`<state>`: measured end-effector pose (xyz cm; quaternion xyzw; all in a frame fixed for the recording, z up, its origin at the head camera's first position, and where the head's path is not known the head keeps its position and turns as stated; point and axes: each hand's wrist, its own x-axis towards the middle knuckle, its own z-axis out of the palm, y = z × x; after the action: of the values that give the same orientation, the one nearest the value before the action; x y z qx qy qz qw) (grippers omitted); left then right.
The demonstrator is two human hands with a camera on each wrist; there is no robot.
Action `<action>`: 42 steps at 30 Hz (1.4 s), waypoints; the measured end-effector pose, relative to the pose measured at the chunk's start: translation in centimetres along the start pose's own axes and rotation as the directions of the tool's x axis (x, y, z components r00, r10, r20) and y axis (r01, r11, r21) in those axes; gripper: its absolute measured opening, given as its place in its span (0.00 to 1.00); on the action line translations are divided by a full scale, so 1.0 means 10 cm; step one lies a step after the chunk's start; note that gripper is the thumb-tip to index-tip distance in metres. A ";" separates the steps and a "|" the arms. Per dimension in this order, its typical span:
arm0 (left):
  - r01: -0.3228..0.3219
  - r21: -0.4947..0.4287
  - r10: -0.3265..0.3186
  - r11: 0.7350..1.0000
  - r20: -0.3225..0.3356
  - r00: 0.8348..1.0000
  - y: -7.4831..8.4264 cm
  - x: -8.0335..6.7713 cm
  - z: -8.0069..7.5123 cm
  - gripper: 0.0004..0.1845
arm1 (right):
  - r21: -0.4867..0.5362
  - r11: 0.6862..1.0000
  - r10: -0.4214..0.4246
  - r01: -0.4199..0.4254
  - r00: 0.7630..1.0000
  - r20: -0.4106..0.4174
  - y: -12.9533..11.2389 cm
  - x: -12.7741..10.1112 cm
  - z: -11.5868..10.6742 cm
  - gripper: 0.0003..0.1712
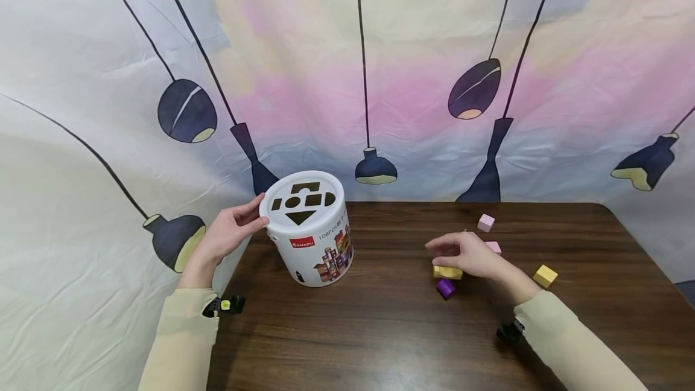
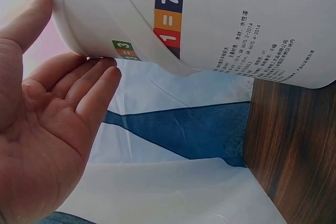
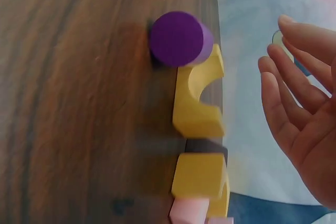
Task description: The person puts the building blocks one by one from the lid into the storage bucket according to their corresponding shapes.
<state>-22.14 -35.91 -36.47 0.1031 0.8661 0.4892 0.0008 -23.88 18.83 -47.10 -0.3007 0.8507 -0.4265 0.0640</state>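
white bucket (image 1: 317, 240) — purple cylinder (image 1: 446, 288) — yellow arch (image 1: 447, 272) — pink cube (image 1: 485, 222)

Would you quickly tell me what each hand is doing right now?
Left hand: open, fingertips touching the side of the white tub.
Right hand: open, holding nothing, above the yellow arch block.

This looks like a staged recording corner set up for toy play rather than a lived-in room. A dark brown wood-grain bench (image 1: 391, 330) stands against a creased fabric backdrop (image 1: 347, 47) printed with hanging lamps, which wraps around it on three sides. Small black cameras (image 1: 225, 305) are strapped at the wrists of the cream sleeves.
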 end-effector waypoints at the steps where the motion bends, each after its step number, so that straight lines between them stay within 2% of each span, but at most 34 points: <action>1: 0.001 0.000 -0.001 1.000 0.000 1.000 0.00 0.00 0.00 0.38 | -0.007 1.000 -0.010 0.010 1.000 0.005 0.01 -0.03 -0.01 0.20; 7: 0.004 0.004 -0.004 1.000 -0.004 1.000 -0.01 0.00 0.00 0.38 | -0.023 1.000 -0.010 0.011 0.999 0.051 0.06 -0.20 -0.04 0.19; 16: 0.002 0.010 -0.002 1.000 -0.001 1.000 0.01 0.00 0.00 0.38 | -0.058 0.998 0.028 -0.024 0.997 0.067 0.13 -0.38 0.00 0.17; 31: 0.019 0.022 -0.019 1.000 -0.004 1.000 0.02 -0.01 0.00 0.39 | -0.068 0.997 -0.017 0.023 0.997 0.081 0.14 -0.43 0.10 0.16; 42: 0.015 0.030 -0.015 0.999 -0.002 1.000 0.02 -0.01 0.00 0.39 | -0.168 0.985 -0.028 0.036 0.998 0.049 0.14 -0.43 0.16 0.15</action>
<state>-22.02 -35.82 -36.29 0.0961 0.8741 0.4762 0.0020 -20.49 20.78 -49.79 -0.3282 0.8772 -0.3467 0.0511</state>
